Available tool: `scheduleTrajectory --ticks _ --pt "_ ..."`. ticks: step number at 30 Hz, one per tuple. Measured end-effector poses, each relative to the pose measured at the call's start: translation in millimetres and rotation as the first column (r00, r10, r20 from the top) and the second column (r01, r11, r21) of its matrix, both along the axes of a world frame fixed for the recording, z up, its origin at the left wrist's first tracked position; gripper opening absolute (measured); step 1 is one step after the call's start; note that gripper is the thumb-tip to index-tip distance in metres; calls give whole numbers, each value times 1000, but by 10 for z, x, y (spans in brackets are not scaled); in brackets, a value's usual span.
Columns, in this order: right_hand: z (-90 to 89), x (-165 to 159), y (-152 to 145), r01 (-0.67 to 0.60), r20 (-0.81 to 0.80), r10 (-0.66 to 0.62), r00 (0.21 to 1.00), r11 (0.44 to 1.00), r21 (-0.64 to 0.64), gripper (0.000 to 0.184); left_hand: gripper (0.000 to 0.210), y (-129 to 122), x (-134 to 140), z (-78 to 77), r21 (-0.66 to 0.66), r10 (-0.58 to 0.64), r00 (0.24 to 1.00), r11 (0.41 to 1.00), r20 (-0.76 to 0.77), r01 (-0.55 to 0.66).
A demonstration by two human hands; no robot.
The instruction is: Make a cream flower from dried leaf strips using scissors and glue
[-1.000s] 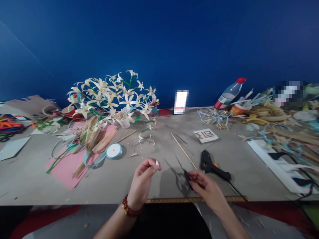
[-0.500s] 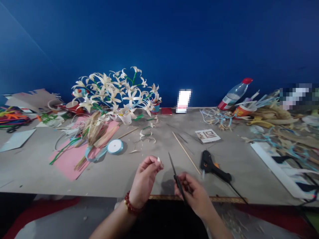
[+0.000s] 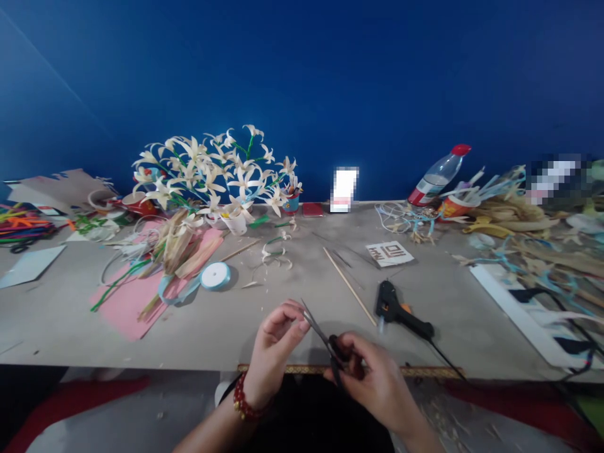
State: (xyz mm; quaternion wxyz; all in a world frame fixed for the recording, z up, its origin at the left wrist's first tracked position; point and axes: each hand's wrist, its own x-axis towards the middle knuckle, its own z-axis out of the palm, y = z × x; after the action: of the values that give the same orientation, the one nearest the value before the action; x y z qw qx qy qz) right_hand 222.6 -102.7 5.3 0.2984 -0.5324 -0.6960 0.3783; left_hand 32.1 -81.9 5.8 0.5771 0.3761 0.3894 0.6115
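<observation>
My right hand grips black-handled scissors by their handles, with the blades pointing up and left. The blade tips reach the fingertips of my left hand. That hand is closed in a pinch, thumb toward the index finger. What lies in the pinch is hidden or too small to make out. Both hands are above the table's front edge. Beyond them, several thin pale curled strips lie on the table.
White flowers stand in cups at the back. A ribbon spool lies left, by pink paper. To the right are a wooden stick, a black glue gun, a power strip and a tilted bottle.
The scissors have moved left and tilted, so their tips now meet my left fingertips. A small cream piece that stuck up from my left fingers no longer shows clearly.
</observation>
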Motion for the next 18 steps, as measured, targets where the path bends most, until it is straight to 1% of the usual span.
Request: scheduleTrajectory --ticks 3,6,12,18 --pt "2 -3 -20 18 23 -19 1000 997 80 28 7 -19 2 -30 13 -3 1000 1000 8 3" --pt "24 -3 -28 32 42 -37 998 992 125 27 6 -38 4 -41 4 -15 999 1000 30 15" --pt "111 4 -29 26 71 -34 997 993 114 23 7 -55 -4 -14 -20 -30 998 999 50 31" --pt "72 4 -48 25 87 -37 996 991 131 22 8 -54 2 -17 -26 -23 998 999 50 24"
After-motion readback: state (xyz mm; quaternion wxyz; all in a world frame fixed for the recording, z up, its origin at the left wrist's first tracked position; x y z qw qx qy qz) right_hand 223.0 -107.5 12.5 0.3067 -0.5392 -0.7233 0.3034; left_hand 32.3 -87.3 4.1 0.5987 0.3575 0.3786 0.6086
